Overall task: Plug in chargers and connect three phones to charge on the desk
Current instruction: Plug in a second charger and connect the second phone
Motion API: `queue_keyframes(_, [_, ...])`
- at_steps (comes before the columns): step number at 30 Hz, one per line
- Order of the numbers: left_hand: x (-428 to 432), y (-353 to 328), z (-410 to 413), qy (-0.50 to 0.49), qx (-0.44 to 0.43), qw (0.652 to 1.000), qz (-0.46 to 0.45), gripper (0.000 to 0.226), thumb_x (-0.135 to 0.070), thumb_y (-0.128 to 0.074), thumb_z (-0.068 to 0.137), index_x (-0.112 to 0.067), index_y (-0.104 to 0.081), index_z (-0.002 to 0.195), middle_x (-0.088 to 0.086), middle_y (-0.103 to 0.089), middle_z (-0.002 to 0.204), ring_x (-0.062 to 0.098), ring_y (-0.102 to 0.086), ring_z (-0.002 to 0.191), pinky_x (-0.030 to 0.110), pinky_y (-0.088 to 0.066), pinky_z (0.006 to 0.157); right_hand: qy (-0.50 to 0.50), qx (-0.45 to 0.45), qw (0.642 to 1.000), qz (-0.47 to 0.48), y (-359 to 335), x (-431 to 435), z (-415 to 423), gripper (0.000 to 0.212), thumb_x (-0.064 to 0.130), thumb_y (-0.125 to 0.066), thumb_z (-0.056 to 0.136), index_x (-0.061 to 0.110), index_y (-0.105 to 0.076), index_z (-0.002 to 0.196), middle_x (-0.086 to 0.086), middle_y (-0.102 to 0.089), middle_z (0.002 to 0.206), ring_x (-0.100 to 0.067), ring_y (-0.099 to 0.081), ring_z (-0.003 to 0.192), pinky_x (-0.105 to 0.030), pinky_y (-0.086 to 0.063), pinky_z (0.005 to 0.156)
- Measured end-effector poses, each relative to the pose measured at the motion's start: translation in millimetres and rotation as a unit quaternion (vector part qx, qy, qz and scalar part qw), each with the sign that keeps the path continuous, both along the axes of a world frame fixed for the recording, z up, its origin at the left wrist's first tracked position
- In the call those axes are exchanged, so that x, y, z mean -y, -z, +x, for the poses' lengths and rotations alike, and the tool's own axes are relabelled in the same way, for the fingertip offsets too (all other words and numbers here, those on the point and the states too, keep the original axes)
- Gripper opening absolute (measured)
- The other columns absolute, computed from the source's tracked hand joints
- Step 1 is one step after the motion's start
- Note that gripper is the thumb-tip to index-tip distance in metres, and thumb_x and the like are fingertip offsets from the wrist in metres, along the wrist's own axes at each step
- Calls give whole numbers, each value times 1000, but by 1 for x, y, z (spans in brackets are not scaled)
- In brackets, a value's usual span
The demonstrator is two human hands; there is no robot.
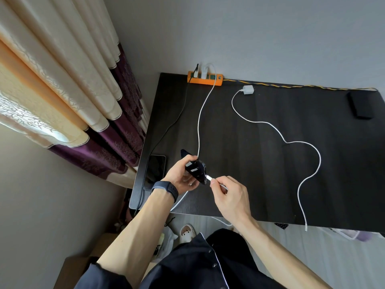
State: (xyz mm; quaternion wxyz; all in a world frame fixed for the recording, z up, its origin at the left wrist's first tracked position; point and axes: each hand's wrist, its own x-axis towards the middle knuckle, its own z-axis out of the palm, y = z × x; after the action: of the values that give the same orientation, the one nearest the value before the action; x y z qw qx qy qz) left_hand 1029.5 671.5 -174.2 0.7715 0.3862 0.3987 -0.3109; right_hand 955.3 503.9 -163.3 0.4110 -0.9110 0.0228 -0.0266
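My left hand [180,176] grips a black phone [195,168] above the dark desk [260,163], its bottom end turned right. My right hand [228,193] pinches the white connector [209,177] of a white cable [200,117], its tip at the phone's port. That cable runs up to a white charger [204,72] plugged into the orange power strip [205,78], beside a black plug [195,70]. A second black phone [155,171] lies at the desk's left edge with a black cable [177,119]. A third dark phone [361,106] lies far right.
A loose white charger [248,89] lies unplugged near the strip; its long white cable [300,147] snakes across the desk and hangs over the front edge. Curtains [62,90] hang at the left. Below the desk are a slipper [187,232] and bags.
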Motion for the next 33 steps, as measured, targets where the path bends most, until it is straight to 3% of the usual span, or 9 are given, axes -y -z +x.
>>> queue_keyframes(5, [0, 1, -1, 1, 2, 1000, 7, 27, -29, -80, 72, -12, -62, 83, 9, -56, 95, 20, -48, 82, 35, -48, 87, -8, -8, 1000, -27, 2, 1, -1, 20, 33, -62, 93, 23, -70, 78, 10, -61, 70, -16, -59, 60, -34, -49, 51])
queue_keyframes(8, [1, 4, -2, 7, 12, 1000, 17, 27, -29, -79, 73, -13, -60, 83, 6, -58, 85, 15, -51, 68, 32, -49, 77, -6, -7, 999, -52, 2, 1, 0, 20, 35, -61, 92, 24, -69, 76, 10, -60, 68, -17, -58, 58, -37, -50, 51])
queue_keyframes(12, [4, 5, -2, 10, 39, 999, 34, 26, -29, -77, 74, -15, -55, 74, -2, -54, 53, 10, -46, 37, 27, -42, 59, 2, -15, 997, -76, 0, 0, 1, 21, 34, -61, 93, 23, -67, 75, 8, -58, 67, -17, -55, 57, -32, -44, 50])
queue_keyframes(15, [7, 3, -4, 4, 52, 997, 56, 27, -27, -76, 76, -16, -52, 68, -4, -49, 45, 9, -45, 35, 26, -40, 56, 4, -18, 995, -95, 1, -1, 0, 21, 34, -61, 93, 23, -68, 76, 10, -56, 66, -15, -52, 56, -21, -34, 48])
queue_keyframes(17, [8, 3, -6, 6, 57, 996, 72, 27, -26, -76, 76, -15, -52, 69, -4, -50, 45, 9, -46, 35, 24, -39, 51, -2, -22, 995, -99, 3, -2, -1, 21, 34, -61, 94, 23, -68, 78, 11, -56, 67, -13, -51, 56, -18, -32, 47])
queue_keyframes(22, [12, 9, -8, -2, 60, 991, 119, 28, -26, -76, 75, -13, -51, 75, -3, -47, 48, 9, -42, 38, 22, -39, 45, -4, -31, 994, -103, 14, -5, -4, 20, 32, -59, 94, 22, -67, 79, 7, -59, 69, -18, -56, 58, -37, -46, 49])
queue_keyframes(28, [13, 14, -13, 10, 46, 987, 157, 25, -24, -74, 76, -9, -55, 83, -1, -48, 49, 9, -44, 36, 21, -39, 43, -26, -69, 994, -77, 27, -11, -11, 20, 30, -59, 95, 19, -67, 80, 5, -60, 70, -18, -56, 60, -39, -46, 52])
queue_keyframes(31, [5, 19, -14, 26, 37, 983, 176, 39, -27, -80, 62, -6, -64, 90, 9, -63, 66, 21, -60, 55, 27, -46, 52, -55, -113, 989, -77, 29, -15, -13, 24, 36, -57, 96, 22, -66, 79, 5, -62, 71, -16, -57, 62, -38, -47, 55])
queue_keyframes(33, [-3, 24, -14, 61, 51, 971, 224, 42, -27, -81, 53, -6, -67, 86, 12, -65, 74, 27, -63, 66, 33, -49, 61, -129, -185, 969, -98, 27, -18, -10, 31, 42, -54, 95, 23, -60, 71, 5, -59, 65, -14, -53, 58, -36, -46, 59])
